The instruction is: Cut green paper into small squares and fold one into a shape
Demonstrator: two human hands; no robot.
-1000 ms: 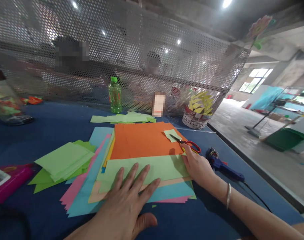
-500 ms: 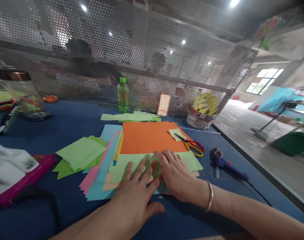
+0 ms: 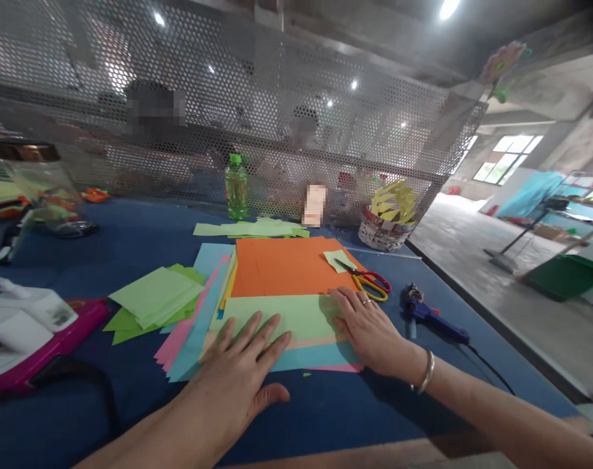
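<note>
A pale green paper strip (image 3: pixel 296 317) lies across the lower part of an orange sheet (image 3: pixel 281 267), on top of a stack of coloured paper. My left hand (image 3: pixel 242 365) rests with spread fingers on the strip's left part and the stack's near edge. Flat on the strip's right end lies my right hand (image 3: pixel 367 326), its fingers stretched out. Beyond it, scissors (image 3: pixel 372 283) with red and yellow handles lie partly over a small pale green square (image 3: pixel 336 260). Pink and light blue sheets (image 3: pixel 198 339) fan out at the stack's left.
Green paper squares (image 3: pixel 154 296) lie left of the stack. A glue gun (image 3: pixel 435 318) lies at the right. Further back stand a green bottle (image 3: pixel 236 189), cut green strips (image 3: pixel 252 228) and a basket (image 3: pixel 386 231). A pink power strip (image 3: pixel 91 319) with white plugs is at left.
My hands have moved apart along the pale green strip, the right hand outward to the right and the left hand slightly left. More of the strip's middle shows now.
</note>
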